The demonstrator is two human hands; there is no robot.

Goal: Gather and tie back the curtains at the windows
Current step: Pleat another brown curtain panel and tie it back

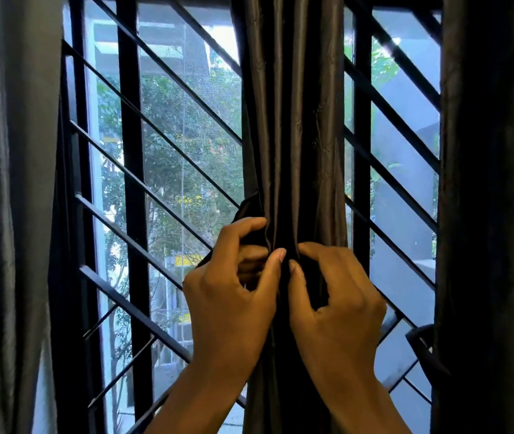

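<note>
A dark, shiny curtain [293,120] hangs bunched into a narrow column at the middle of the window. At its waist a dark fabric tie [249,209] wraps round from the left. My left hand [233,296] grips the tie and the bunched cloth, thumb and fingers curled round them. Right beside it, my right hand [337,302] pinches the cloth at the same height. The two thumbs almost touch. The part of the tie under my fingers is hidden.
A black window grille [130,151] with slanted bars stands behind the curtain, trees and buildings beyond it. A grey curtain [8,214] hangs at the far left. Another dark curtain [493,214] hangs at the right, with a tie loop [418,339] at its edge.
</note>
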